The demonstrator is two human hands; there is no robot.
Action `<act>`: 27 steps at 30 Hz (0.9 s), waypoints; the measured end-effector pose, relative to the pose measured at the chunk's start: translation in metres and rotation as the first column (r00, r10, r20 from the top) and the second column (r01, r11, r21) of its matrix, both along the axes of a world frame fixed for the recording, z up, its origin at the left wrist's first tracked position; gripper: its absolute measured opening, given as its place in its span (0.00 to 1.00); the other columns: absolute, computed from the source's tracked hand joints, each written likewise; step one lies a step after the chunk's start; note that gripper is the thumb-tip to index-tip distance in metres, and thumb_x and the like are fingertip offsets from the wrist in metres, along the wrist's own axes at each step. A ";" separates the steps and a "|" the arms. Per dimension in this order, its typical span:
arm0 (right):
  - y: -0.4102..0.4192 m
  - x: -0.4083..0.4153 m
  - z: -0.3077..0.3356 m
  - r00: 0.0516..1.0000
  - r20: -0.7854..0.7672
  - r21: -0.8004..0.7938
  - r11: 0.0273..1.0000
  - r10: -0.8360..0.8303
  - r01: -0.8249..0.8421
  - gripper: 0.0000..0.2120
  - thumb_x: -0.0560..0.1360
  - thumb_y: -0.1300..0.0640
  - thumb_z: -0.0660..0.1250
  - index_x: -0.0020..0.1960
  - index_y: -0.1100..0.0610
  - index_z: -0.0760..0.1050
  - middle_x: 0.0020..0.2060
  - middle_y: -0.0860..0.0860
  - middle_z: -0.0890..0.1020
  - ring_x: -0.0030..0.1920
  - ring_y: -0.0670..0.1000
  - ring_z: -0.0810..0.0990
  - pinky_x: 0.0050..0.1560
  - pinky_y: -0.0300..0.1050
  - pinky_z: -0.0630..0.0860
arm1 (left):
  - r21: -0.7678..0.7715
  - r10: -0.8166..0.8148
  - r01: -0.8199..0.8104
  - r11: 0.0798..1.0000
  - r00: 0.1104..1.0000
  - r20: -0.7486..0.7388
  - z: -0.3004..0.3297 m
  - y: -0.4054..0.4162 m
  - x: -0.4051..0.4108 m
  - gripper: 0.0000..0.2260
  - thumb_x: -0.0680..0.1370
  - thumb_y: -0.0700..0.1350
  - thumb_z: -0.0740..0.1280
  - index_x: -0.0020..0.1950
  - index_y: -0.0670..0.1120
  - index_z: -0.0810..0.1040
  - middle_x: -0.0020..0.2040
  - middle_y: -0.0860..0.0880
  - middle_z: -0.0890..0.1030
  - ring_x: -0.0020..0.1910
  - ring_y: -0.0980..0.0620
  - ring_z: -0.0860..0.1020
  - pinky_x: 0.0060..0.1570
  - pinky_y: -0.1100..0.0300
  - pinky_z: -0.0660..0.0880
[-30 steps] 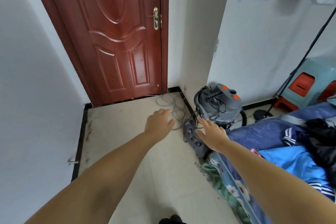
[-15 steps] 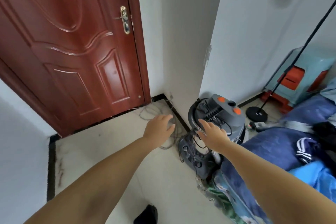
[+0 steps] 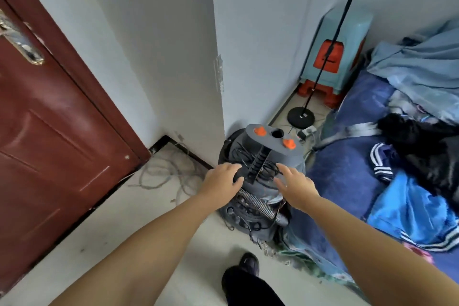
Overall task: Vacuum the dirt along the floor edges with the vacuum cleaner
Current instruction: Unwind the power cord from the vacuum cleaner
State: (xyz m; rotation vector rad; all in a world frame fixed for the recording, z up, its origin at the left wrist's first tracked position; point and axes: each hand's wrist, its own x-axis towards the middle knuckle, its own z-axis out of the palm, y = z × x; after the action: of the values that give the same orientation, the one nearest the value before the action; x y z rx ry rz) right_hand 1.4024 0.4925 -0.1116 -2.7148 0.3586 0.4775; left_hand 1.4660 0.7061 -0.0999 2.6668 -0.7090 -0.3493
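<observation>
A grey canister vacuum cleaner with two orange knobs stands on the floor against a wall corner, beside a bed. Its ribbed hose and black cord are coiled around the body. My left hand is over the canister's left side, fingers loosely bent, at or just above the black handle. My right hand hovers over the right side with fingers spread. Neither hand clearly grips anything. Whether the left fingertips touch the handle I cannot tell.
A dark red door fills the left. Grey cable lies tangled on the tiled floor by the black skirting. A bed with blue bedding and clothes is at right. Stacked stools and a black stand base sit behind.
I have stepped closer and turned right. Both hands moved forward from in front of the vacuum cleaner to over its top. My foot now shows at the bottom.
</observation>
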 end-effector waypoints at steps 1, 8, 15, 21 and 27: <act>-0.004 0.012 -0.006 1.000 -0.012 0.005 1.000 -0.013 0.013 0.25 0.82 0.45 0.52 0.77 0.50 0.54 0.70 0.54 0.69 0.69 0.57 0.68 0.67 0.57 0.66 | 0.003 -0.006 0.006 1.000 1.000 -0.007 -0.007 -0.007 0.013 0.20 0.82 0.52 0.58 0.72 0.48 0.68 0.66 0.49 0.74 0.65 0.48 0.71 0.62 0.52 0.69; -0.027 0.091 -0.072 0.992 -0.102 0.060 0.995 -0.077 0.083 0.25 0.82 0.46 0.53 0.76 0.56 0.59 0.71 0.54 0.68 0.70 0.57 0.66 0.68 0.52 0.64 | 0.010 -0.108 0.110 0.994 0.991 -0.081 -0.074 -0.055 0.094 0.21 0.82 0.50 0.59 0.73 0.45 0.68 0.67 0.46 0.74 0.66 0.47 0.71 0.63 0.54 0.68; -0.031 0.139 -0.161 0.938 -0.152 0.152 0.930 -0.312 0.334 0.23 0.82 0.44 0.52 0.67 0.59 0.69 0.65 0.56 0.72 0.66 0.58 0.68 0.64 0.55 0.66 | 0.185 -0.325 0.319 0.930 0.946 0.006 -0.174 -0.096 0.150 0.22 0.83 0.52 0.54 0.74 0.43 0.65 0.73 0.47 0.69 0.75 0.49 0.62 0.75 0.52 0.50; -0.010 0.152 -0.204 0.875 -0.003 0.102 0.871 -0.484 0.481 0.20 0.81 0.45 0.52 0.52 0.59 0.75 0.54 0.55 0.77 0.60 0.58 0.69 0.60 0.54 0.62 | 0.150 -0.389 0.362 0.920 0.893 0.226 -0.229 -0.088 0.152 0.23 0.80 0.54 0.52 0.65 0.45 0.79 0.65 0.46 0.79 0.69 0.46 0.73 0.69 0.36 0.61; 0.003 0.152 -0.207 0.797 0.069 0.245 0.784 -0.601 0.570 0.14 0.82 0.52 0.50 0.42 0.52 0.68 0.42 0.50 0.75 0.56 0.58 0.70 0.64 0.54 0.59 | 0.025 -0.298 0.298 0.954 0.936 0.189 -0.237 -0.087 0.142 0.22 0.80 0.52 0.53 0.63 0.45 0.80 0.66 0.45 0.78 0.66 0.44 0.75 0.67 0.30 0.58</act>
State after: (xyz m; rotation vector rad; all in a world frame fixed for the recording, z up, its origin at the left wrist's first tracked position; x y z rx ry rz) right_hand 1.5548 0.4957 -0.3186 -2.2416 1.0112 0.1249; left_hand 1.6082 0.6187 -0.3367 2.6117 -1.1789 -0.1672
